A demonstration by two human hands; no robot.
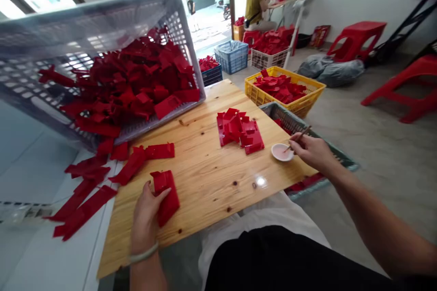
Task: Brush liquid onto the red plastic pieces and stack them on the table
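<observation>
My left hand (148, 209) grips a red plastic piece (170, 200) by its left side, at the near left of the wooden table (205, 168). Between the fingers of my right hand (312, 150) is a thin brush or stick (300, 135), its tip down in a small white dish (282, 153) at the table's right edge. The dish holds a pale pinkish liquid. A small pile of red pieces (239, 131) lies mid-table, left of the dish. More loose red pieces (136, 161) lie beyond my left hand.
A large tilted crate (193, 54) full of red pieces stands at the back left. Right of the table are a yellow basket (307, 95) and a green-grey crate (341, 157). Red stools (358, 36) stand farther off. A person (256, 4) sits at another table.
</observation>
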